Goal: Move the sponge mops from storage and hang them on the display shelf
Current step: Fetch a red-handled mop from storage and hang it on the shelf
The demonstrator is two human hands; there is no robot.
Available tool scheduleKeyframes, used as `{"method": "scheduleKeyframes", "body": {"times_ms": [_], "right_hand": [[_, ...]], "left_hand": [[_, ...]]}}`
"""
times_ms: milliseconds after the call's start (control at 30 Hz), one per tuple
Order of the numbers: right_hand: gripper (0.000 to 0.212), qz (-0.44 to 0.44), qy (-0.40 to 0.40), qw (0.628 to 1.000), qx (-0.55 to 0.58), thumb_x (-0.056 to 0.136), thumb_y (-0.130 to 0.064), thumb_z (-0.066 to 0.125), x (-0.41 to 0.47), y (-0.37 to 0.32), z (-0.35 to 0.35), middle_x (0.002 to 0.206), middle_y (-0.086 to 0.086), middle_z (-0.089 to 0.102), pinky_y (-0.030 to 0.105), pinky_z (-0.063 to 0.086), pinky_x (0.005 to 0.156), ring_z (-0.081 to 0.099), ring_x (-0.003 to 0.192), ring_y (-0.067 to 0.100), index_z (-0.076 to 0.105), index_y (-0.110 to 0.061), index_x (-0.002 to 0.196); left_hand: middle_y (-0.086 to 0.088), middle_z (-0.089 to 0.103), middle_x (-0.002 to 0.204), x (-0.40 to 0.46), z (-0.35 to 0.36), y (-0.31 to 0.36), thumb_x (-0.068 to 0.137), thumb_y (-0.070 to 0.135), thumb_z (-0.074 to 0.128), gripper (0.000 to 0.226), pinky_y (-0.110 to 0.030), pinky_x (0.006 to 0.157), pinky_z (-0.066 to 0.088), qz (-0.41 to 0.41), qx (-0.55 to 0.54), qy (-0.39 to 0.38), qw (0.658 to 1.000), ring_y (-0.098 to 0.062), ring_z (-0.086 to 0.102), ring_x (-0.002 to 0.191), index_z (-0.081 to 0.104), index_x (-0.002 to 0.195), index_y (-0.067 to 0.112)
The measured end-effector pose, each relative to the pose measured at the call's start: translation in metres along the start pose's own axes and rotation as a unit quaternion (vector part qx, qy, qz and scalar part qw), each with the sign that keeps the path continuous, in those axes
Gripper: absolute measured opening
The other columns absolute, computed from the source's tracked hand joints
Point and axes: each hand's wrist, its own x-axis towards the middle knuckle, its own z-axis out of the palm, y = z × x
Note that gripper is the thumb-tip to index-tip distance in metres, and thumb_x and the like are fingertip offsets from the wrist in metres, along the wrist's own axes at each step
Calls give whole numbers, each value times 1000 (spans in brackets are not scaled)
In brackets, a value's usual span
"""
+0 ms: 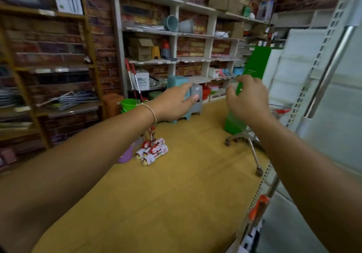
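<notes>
Several sponge mops stand on the yellow floor, their red-and-white wrapped heads point(153, 151) bunched together at left centre. Their red, white and black handles point(135, 80) lean up against the white storage shelving point(176, 60); my left forearm crosses in front of the middle of them. My left hand point(174, 103) is stretched forward in the air above the mop heads, fingers fairly straight, holding nothing. My right hand point(247, 98) is raised beside it, fingers loosely curled and empty. The white display shelf with perforated uprights point(321, 76) rises at the right edge.
A shopping cart point(248, 135) with a tall green panel point(255, 62) stands ahead on the right. Stacked plastic stools point(193, 109), a green bucket point(128, 103) and a purple bucket point(127, 154) sit near the mops. Wooden racks point(49, 68) line the left wall.
</notes>
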Motion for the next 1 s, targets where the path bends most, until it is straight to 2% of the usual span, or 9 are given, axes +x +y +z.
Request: {"method": "scheduleKeyframes", "body": {"times_ms": [133, 233, 433, 533, 667, 900, 1000], "right_hand": [[50, -19, -35, 999, 8, 95, -46, 49, 1, -45, 49, 136, 17, 50, 50, 42, 102, 46, 126, 37, 52, -16, 134], [49, -42, -67, 997, 19, 96, -45, 48, 4, -73, 82, 135, 17, 52, 48, 44, 102, 47, 125, 36, 52, -14, 134], [54, -87, -140, 986, 36, 99, -46, 43, 10, -98, 149, 132, 21, 53, 49, 47, 97, 49, 122, 39, 46, -10, 140], [56, -96, -178, 979, 26, 100, -47, 39, 23, -101, 185, 133, 22, 53, 49, 45, 99, 46, 124, 41, 42, -9, 142], [59, -98, -199, 974, 38, 101, -47, 40, 52, -98, 235, 136, 26, 50, 50, 41, 100, 44, 127, 45, 40, -7, 145], [61, -103, -216, 970, 45, 100, -49, 40, 143, -73, 301, 138, 27, 50, 50, 41, 103, 44, 128, 47, 39, -9, 146], [62, -111, -230, 966, 48, 100, -50, 40, 188, -62, 322, 139, 24, 50, 49, 42, 103, 45, 129, 45, 37, -10, 148]], "left_hand": [[-17, 54, 136, -26, -22, -58, 100, 55, 32, 69, -39, 92, 47, -48, 49, 0, 998, -31, 56, 116, 20, 154, 13], [-19, 59, 128, -40, -33, -92, 101, 53, 33, 65, -47, 92, 49, -72, 63, 16, 995, -31, 59, 108, 25, 152, 13], [-21, 55, 133, -45, -29, -155, 102, 47, 34, 57, -49, 99, 44, -115, 104, 9, 988, -36, 52, 122, 37, 143, 8], [-22, 49, 141, -35, -19, -183, 103, 41, 34, 54, -49, 105, 40, -134, 116, -6, 984, -37, 45, 131, 33, 146, 8], [-22, 48, 141, 1, -12, -216, 103, 37, 36, 51, -48, 105, 39, -156, 129, -1, 979, -37, 45, 130, 36, 144, 7], [-21, 52, 132, 110, -2, -264, 102, 45, 36, 54, -49, 98, 44, -182, 132, -11, 974, -39, 51, 119, 36, 142, 9], [-22, 46, 141, 157, 7, -275, 102, 45, 35, 58, -49, 103, 42, -196, 126, -16, 972, -39, 47, 127, 31, 148, 9]]}}
